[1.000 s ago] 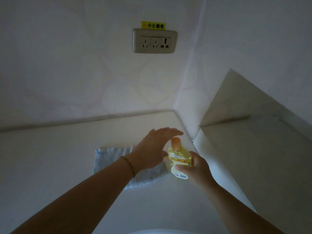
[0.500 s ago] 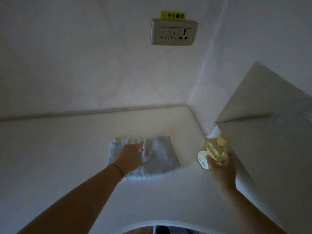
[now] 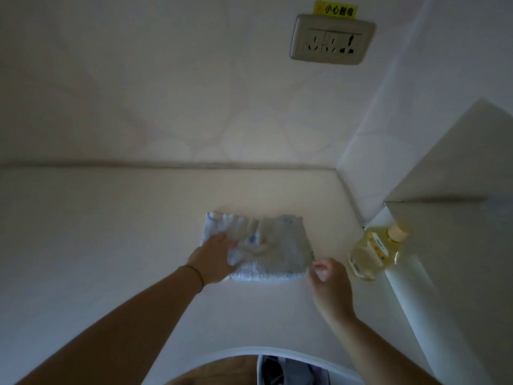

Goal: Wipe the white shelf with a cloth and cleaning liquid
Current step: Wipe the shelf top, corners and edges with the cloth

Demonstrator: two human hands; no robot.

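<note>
A pale blue-grey cloth [image 3: 266,245] lies folded on the white shelf [image 3: 111,232], near its right end. My left hand [image 3: 213,257] grips the cloth's left part, bunching the fabric. My right hand [image 3: 327,276] is at the cloth's near right corner, fingers curled and touching its edge. A small bottle of yellow cleaning liquid [image 3: 372,251] with a tan cap stands on the shelf to the right, leaning against a white side panel. Neither hand touches the bottle.
A wall socket [image 3: 331,40] with a yellow warning label sits high on the back wall. A white panel [image 3: 458,245] and side wall close off the right. The shelf's curved front edge [image 3: 249,352] is near me, with a wooden floor below.
My right hand has set the bottle down by the right panel and moved left to the cloth's corner. My left hand has stayed on the cloth and closed on it.
</note>
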